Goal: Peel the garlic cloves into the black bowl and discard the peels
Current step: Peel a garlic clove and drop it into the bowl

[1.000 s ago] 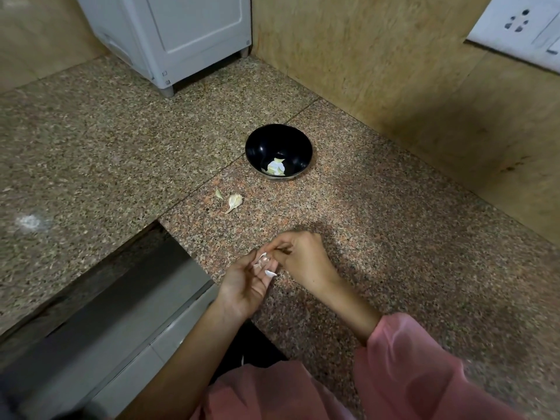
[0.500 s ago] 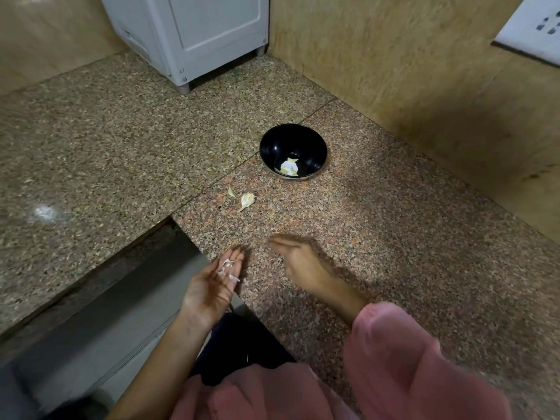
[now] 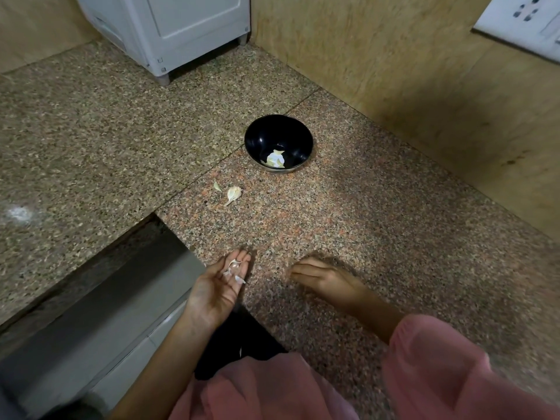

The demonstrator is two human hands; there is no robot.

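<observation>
The black bowl (image 3: 253, 137) stands on the speckled granite counter, with pale garlic pieces (image 3: 275, 159) in its bottom. To its near left an unpeeled garlic clove (image 3: 233, 194) lies on the counter beside a small scrap of peel (image 3: 217, 186). My left hand (image 3: 216, 291) is palm up at the counter's near edge, and thin white garlic peels (image 3: 233, 269) rest on its fingers. About a hand's width to the right, my right hand (image 3: 324, 278) lies palm down on the counter, fingers loosely stretched leftward, nothing visible in it.
A white appliance (image 3: 181, 28) stands at the back corner of the counter. The tan wall (image 3: 394, 71) runs along the right, with a white socket plate (image 3: 521, 19). A grey recessed ledge (image 3: 106, 283) drops below the counter edge at the near left.
My hands were together working on a clove; they have parted. The left hand turned palm up with the peels and drew back to the edge; the right hand settled on the counter.
</observation>
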